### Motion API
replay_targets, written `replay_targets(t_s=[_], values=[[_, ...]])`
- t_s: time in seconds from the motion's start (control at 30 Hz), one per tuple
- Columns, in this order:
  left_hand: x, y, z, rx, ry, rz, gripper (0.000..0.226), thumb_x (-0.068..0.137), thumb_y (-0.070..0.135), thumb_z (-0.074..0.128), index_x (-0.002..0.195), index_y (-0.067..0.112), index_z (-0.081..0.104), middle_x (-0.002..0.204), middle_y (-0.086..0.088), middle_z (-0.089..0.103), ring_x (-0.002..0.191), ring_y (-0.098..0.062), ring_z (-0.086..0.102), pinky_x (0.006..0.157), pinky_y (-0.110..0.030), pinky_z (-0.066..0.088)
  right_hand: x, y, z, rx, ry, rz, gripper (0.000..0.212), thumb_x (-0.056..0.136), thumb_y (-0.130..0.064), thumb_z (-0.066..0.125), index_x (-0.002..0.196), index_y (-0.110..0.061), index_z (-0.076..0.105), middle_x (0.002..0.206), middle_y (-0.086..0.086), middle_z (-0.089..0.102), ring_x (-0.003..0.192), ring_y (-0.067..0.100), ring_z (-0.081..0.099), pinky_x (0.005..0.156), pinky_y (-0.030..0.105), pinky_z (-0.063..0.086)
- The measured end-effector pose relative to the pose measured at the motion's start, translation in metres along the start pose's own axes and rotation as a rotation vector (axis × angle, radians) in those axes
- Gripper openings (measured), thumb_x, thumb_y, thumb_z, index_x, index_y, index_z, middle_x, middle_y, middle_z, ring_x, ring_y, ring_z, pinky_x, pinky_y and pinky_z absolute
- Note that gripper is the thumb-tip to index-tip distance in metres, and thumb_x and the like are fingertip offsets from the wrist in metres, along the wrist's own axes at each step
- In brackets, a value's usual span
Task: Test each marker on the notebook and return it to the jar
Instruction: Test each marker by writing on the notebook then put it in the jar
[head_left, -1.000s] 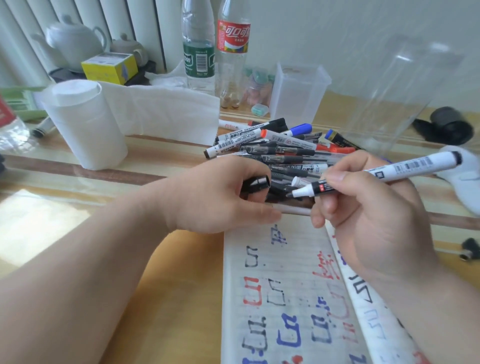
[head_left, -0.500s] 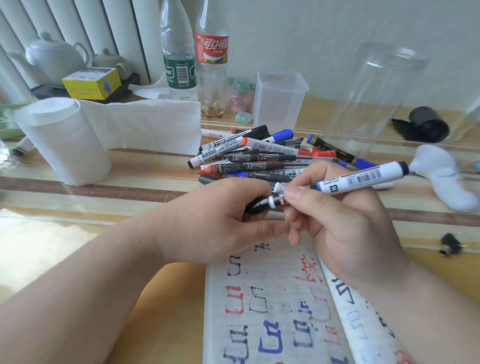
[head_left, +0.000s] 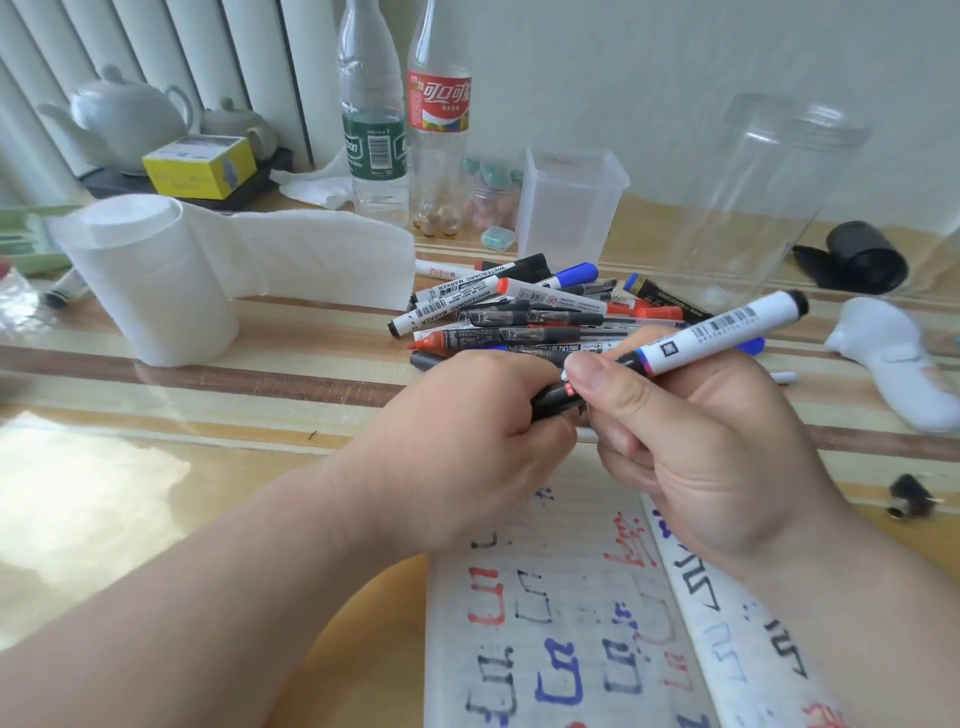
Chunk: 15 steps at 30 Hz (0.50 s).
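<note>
Marker (head_left: 711, 335) up in the air between both hands, white barrel slanting up and away past the right hand (head_left: 691, 441), which pinches it near the front end, thumb on top. The left hand (head_left: 467, 431) has its fingers curled round a black cap (head_left: 545, 402), and cap and marker meet right where the two thumbs come together. That reads as capping: hands drawn in close so the two parts line up. Whether it has clicked home, I cannot tell.

Directly under both hands lies the notebook (head_left: 561, 623), its page crowded with red, blue and black test strokes. Just beyond the knuckles sits the pile of markers (head_left: 519, 317), a loose heap waiting its turn by my reckoning. The clear jar (head_left: 753, 208) stands farther off beyond the right hand, well apart, with no markers visible inside.

All this sits on a glossy striped table (head_left: 156, 395), with glare pooling left of the left arm. A paper roll (head_left: 150, 280) stands beyond the left hand, with two bottles (head_left: 374, 130) and a teapot (head_left: 124, 119) at the back against a pale wall and radiator.
</note>
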<state>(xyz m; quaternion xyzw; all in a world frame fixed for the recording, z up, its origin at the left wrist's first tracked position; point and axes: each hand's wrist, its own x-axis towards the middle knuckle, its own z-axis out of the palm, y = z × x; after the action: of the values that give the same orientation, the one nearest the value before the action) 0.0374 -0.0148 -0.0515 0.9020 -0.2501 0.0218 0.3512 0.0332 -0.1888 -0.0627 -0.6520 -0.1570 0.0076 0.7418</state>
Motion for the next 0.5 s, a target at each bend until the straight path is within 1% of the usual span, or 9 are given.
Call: replay_targets(t_s=[0.07, 0.1, 0.13, 0.2, 0.27, 0.3, 0.37, 0.43, 0.5], values=[[0.001, -0.001, -0.001, 0.027, -0.024, -0.017, 0.02, 0.098, 0.021, 0.054, 0.081, 0.012, 0.061, 0.06, 0.004, 0.051, 0.057, -0.01, 0.045, 0.05, -0.022, 0.032, 0.0, 0.001, -0.001, -0.08, 0.018, -0.018, 0.031, 0.088, -0.028, 0.074, 0.069, -0.005, 0.064, 0.05, -0.002, 0.048, 0.04, 0.005, 0.04, 0.043, 0.014, 0.033], [0.001, -0.002, -0.002, 0.037, -0.041, -0.027, 0.019, 0.099, 0.022, 0.054, 0.084, 0.015, 0.063, 0.059, 0.007, 0.053, 0.057, -0.006, 0.047, 0.05, -0.02, 0.033, 0.0, 0.003, -0.001, -0.134, 0.031, -0.031, 0.037, 0.087, -0.032, 0.075, 0.069, -0.003, 0.063, 0.051, -0.004, 0.051, 0.04, 0.005, 0.042, 0.044, 0.013, 0.035], [0.002, -0.003, -0.003, 0.046, -0.06, -0.037, 0.019, 0.101, 0.025, 0.053, 0.085, 0.018, 0.063, 0.059, 0.01, 0.053, 0.057, -0.003, 0.048, 0.05, -0.018, 0.034, 0.0, 0.004, 0.0, -0.163, 0.046, -0.036, 0.037, 0.086, -0.035, 0.075, 0.07, -0.003, 0.065, 0.052, -0.003, 0.054, 0.041, 0.005, 0.044, 0.045, 0.013, 0.036], [0.003, -0.005, -0.007, 0.073, -0.104, -0.054, 0.024, 0.103, 0.034, 0.053, 0.083, 0.023, 0.06, 0.06, 0.012, 0.054, 0.057, -0.002, 0.049, 0.053, -0.018, 0.036, 0.0, 0.006, 0.003, -0.119, 0.07, -0.019, 0.022, 0.085, -0.028, 0.077, 0.079, -0.008, 0.071, 0.057, 0.002, 0.058, 0.044, 0.01, 0.046, 0.043, 0.019, 0.036], [0.001, -0.005, -0.013, 0.09, -0.134, -0.066, 0.03, 0.103, 0.041, 0.052, 0.077, 0.026, 0.053, 0.062, 0.018, 0.056, 0.057, -0.002, 0.048, 0.053, -0.018, 0.036, 0.0, 0.002, 0.008, 0.023, 0.094, 0.017, 0.014, 0.084, -0.021, 0.075, 0.09, -0.009, 0.071, 0.065, 0.007, 0.062, 0.049, 0.014, 0.051, 0.042, 0.023, 0.039], [-0.001, -0.003, -0.017, 0.082, -0.134, -0.072, 0.033, 0.103, 0.042, 0.053, 0.073, 0.026, 0.05, 0.063, 0.021, 0.055, 0.056, -0.002, 0.047, 0.053, -0.018, 0.036, -0.001, -0.003, 0.011, 0.081, 0.111, 0.021, 0.012, 0.083, -0.019, 0.073, 0.089, -0.009, 0.07, 0.067, 0.009, 0.062, 0.051, 0.015, 0.052, 0.043, 0.025, 0.04], [-0.009, 0.004, -0.025, 0.055, -0.111, -0.093, 0.036, 0.102, 0.043, 0.053, 0.071, 0.026, 0.046, 0.062, 0.014, 0.053, 0.056, -0.003, 0.045, 0.053, -0.017, 0.037, -0.002, -0.018, 0.015, 0.119, 0.143, 0.004, 0.008, 0.083, -0.02, 0.071, 0.082, -0.011, 0.07, 0.068, 0.01, 0.062, 0.053, 0.016, 0.05, 0.045, 0.025, 0.041], [-0.019, 0.017, -0.035, 0.082, -0.104, -0.094, 0.033, 0.101, 0.045, 0.053, 0.073, 0.029, 0.046, 0.065, 0.014, 0.056, 0.058, 0.002, 0.049, 0.055, -0.014, 0.038, -0.005, -0.033, 0.021, 0.009, 0.123, -0.002, 0.011, 0.082, -0.023, 0.072, 0.08, -0.012, 0.071, 0.068, 0.01, 0.062, 0.056, 0.018, 0.051, 0.046, 0.026, 0.042], [-0.036, 0.032, -0.05, 0.135, -0.098, -0.101, 0.023, 0.094, 0.056, 0.054, 0.082, 0.037, 0.047, 0.079, 0.022, 0.061, 0.069, 0.008, 0.055, 0.059, -0.013, 0.041, -0.012, -0.05, 0.03, -0.198, 0.027, 0.021, 0.016, 0.08, -0.026, 0.075, 0.082, -0.01, 0.074, 0.073, 0.013, 0.067, 0.061, 0.023, 0.058, 0.053, 0.031, 0.048]])
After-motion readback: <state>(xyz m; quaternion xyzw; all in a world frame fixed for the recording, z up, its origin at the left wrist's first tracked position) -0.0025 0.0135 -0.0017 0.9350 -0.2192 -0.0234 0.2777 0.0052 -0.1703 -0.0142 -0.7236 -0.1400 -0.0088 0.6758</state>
